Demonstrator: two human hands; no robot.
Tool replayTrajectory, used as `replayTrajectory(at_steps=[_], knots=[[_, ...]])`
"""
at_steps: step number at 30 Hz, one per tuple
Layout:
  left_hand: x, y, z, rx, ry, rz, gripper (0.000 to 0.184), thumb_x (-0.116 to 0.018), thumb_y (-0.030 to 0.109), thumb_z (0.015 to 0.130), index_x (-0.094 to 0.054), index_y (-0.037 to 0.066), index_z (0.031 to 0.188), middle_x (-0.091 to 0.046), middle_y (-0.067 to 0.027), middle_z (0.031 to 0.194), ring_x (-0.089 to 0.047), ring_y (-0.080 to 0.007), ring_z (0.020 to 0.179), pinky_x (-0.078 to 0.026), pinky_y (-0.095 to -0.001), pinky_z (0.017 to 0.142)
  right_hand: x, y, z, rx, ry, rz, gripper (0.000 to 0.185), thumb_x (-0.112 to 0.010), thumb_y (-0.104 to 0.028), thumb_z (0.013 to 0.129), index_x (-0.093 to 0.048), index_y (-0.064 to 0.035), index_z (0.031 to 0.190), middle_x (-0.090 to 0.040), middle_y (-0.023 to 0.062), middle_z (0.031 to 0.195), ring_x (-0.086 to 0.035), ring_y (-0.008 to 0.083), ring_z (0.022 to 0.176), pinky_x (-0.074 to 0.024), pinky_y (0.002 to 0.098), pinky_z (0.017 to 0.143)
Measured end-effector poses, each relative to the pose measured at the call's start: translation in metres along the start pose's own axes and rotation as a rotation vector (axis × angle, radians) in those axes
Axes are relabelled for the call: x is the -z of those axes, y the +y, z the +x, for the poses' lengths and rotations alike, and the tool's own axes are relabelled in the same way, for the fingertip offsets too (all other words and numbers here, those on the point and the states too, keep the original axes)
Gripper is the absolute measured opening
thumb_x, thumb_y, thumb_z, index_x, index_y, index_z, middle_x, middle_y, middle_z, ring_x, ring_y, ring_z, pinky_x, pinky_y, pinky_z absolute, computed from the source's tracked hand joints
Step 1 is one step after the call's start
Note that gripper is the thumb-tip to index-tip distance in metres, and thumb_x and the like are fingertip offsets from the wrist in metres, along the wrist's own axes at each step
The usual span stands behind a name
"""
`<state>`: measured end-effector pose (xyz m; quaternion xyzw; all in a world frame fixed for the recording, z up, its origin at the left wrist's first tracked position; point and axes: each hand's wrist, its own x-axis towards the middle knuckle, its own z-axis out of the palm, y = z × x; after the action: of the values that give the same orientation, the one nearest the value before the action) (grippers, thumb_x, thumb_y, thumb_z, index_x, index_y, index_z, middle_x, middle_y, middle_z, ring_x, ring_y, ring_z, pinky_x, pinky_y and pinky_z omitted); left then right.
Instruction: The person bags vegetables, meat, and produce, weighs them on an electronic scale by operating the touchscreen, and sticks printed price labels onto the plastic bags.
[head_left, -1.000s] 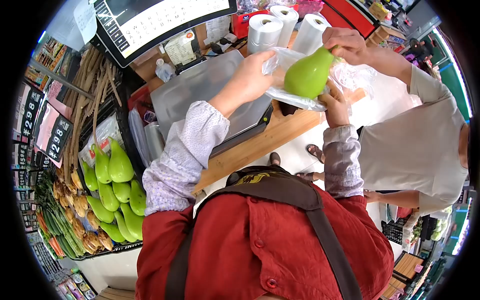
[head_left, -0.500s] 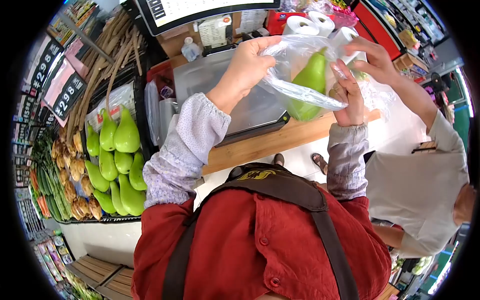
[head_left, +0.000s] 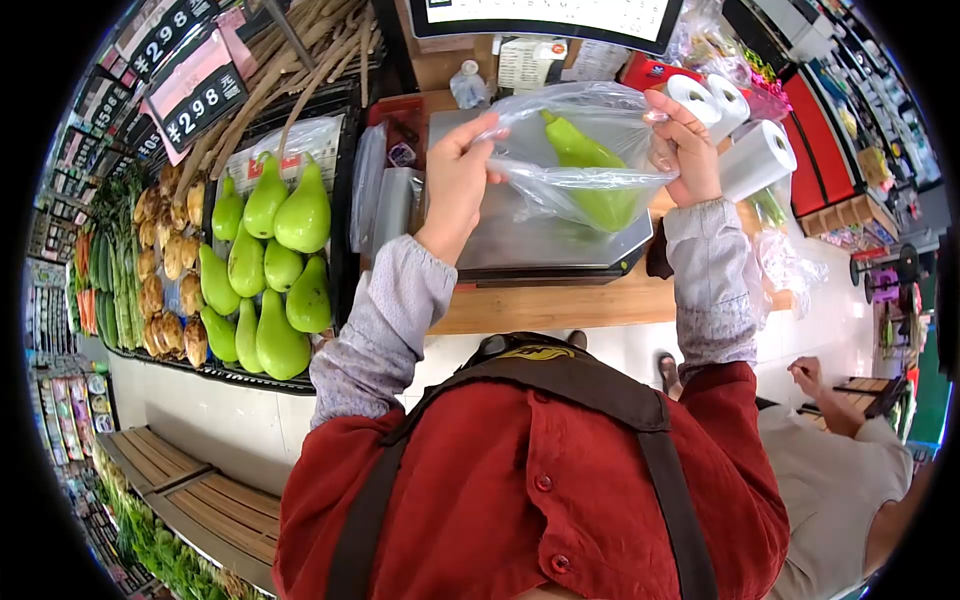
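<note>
A clear plastic bag (head_left: 530, 178) is stretched wide between my two hands, its rim lifted on both sides. Inside it lies a green pear-shaped gourd (head_left: 592, 172), tilted, stem end up and to the left. My left hand (head_left: 460, 180) pinches the left edge of the bag. On the right edge, my right hand (head_left: 686, 148) has its fingers closed on the plastic. Bag and gourd are over the metal scale plate (head_left: 490, 236); whether they touch it I cannot tell.
Several gourds (head_left: 281, 335) fill a black crate at left, beside brown vegetables (head_left: 172, 257). Plastic rolls (head_left: 758, 160) stand right of the scale on the wooden counter (head_left: 560, 307). A screen (head_left: 560, 18) is above. Another person (head_left: 835, 490) is at lower right.
The other person's hand has let go of the gourd and drawn back to the lower right. The gourd has dropped into the bag, which has moved left over the scale.
</note>
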<state>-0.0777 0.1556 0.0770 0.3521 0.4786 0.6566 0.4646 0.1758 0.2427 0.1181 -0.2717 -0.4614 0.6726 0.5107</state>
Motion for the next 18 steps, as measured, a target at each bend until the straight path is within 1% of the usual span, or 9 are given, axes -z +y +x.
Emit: replayTrajectory(at_steps=[3, 4, 7, 9, 11, 13, 14, 15, 18], knots=[[0.019, -0.008, -0.016, -0.029, 0.037, 0.037, 0.031, -0.048, -0.001, 0.085, -0.059, 0.0, 0.114, -0.065, -0.0101, 0.1, -0.052, -0.0077, 0.054, -0.049, -0.0219, 0.053, -0.014, 0.004, 0.008, -0.035, -0.037, -0.09, 0.036, -0.044, 0.006, 0.08, -0.06, -0.0007, 0.111, -0.065, 0.0049, 0.088, -0.034, 0.0033, 0.042, -0.029, 0.018, 0.041], [0.027, -0.013, -0.018, -0.027, 0.047, 0.066, 0.03, -0.048, 0.0, 0.086, -0.06, 0.0, 0.113, -0.064, -0.0103, 0.1, -0.052, -0.0079, 0.053, -0.051, -0.0233, 0.054, -0.018, 0.005, 0.01, -0.029, -0.104, -0.131, 0.034, -0.046, 0.004, 0.081, -0.061, -0.0013, 0.11, -0.066, 0.0042, 0.089, -0.035, 0.0022, 0.044, -0.0295, 0.0175, 0.041], [0.045, -0.025, -0.026, 0.021, 0.112, 0.099, 0.029, -0.048, 0.0, 0.086, -0.06, 0.001, 0.113, -0.064, -0.0102, 0.1, -0.052, -0.0076, 0.052, -0.051, -0.0233, 0.054, -0.034, 0.014, 0.01, -0.064, -0.125, -0.237, 0.032, -0.047, 0.002, 0.081, -0.061, -0.0027, 0.11, -0.066, 0.0032, 0.091, -0.036, 0.0013, 0.045, -0.0298, 0.0163, 0.042], [0.052, -0.031, -0.033, 0.01, 0.133, 0.076, 0.028, -0.05, 0.001, 0.085, -0.061, 0.001, 0.111, -0.065, -0.0091, 0.097, -0.052, -0.0072, 0.055, -0.049, -0.0225, 0.053, -0.034, 0.025, 0.011, -0.11, -0.209, -0.274, 0.035, -0.046, 0.002, 0.081, -0.059, -0.0027, 0.113, -0.064, 0.0017, 0.094, -0.036, 0.0014, 0.048, -0.0312, 0.0163, 0.045], [0.059, -0.037, -0.041, 0.058, 0.145, 0.158, 0.027, -0.052, 0.003, 0.084, -0.063, 0.002, 0.109, -0.065, -0.0081, 0.094, -0.054, -0.0071, 0.06, -0.047, -0.0209, 0.054, -0.035, 0.043, 0.011, -0.142, -0.239, -0.277, 0.032, -0.049, 0.0, 0.082, -0.06, -0.0045, 0.112, -0.065, 0.0, 0.094, -0.049, 0.0014, 0.063, -0.0402, 0.0157, 0.054], [0.063, -0.04, -0.053, 0.057, 0.158, 0.226, 0.026, -0.056, 0.005, 0.082, -0.064, 0.002, 0.107, -0.063, -0.0016, 0.086, -0.051, -0.0046, 0.064, -0.042, -0.0189, 0.055, -0.033, 0.052, 0.011, -0.176, -0.265, -0.331, 0.032, -0.049, 0.0, 0.082, -0.059, -0.0045, 0.112, -0.065, -0.0005, 0.097, -0.052, 0.002, 0.072, -0.0431, 0.0167, 0.06], [0.069, -0.047, -0.054, 0.011, 0.152, 0.265, 0.026, -0.057, 0.005, 0.082, -0.064, 0.002, 0.107, -0.061, 0.0006, 0.084, -0.05, -0.0038, 0.065, -0.041, -0.0186, 0.055, -0.03, 0.057, 0.011, -0.139, -0.304, -0.331, 0.031, -0.051, 0.0, 0.082, -0.058, -0.0048, 0.113, -0.064, -0.0004, 0.099, -0.052, 0.0019, 0.07, -0.0432, 0.0166, 0.059], [0.077, -0.054, -0.056, 0.023, 0.146, 0.297, 0.024, -0.059, 0.005, 0.081, -0.065, 0.001, 0.104, -0.057, 0.0036, 0.08, -0.048, -0.0028, 0.066, -0.04, -0.0186, 0.055, -0.036, 0.056, 0.012, -0.155, -0.265, -0.407, 0.031, -0.052, -0.001, 0.083, -0.058, -0.0048, 0.113, -0.064, -0.0003, 0.099, -0.051, 0.0018, 0.068, -0.0431, 0.0168, 0.057], [0.079, -0.053, -0.066, 0.057, 0.183, 0.224, 0.021, -0.061, 0.008, 0.083, -0.063, 0.002, 0.103, -0.055, 0.0032, 0.075, -0.049, -0.0043, 0.062, -0.042, -0.0196, 0.054, -0.044, 0.05, 0.018, -0.161, -0.34, -0.422, 0.031, -0.053, -0.003, 0.086, -0.055, -0.0031, 0.117, -0.064, 0.0019, 0.102, -0.051, 0.0026, 0.065, -0.0443, 0.0177, 0.057]])
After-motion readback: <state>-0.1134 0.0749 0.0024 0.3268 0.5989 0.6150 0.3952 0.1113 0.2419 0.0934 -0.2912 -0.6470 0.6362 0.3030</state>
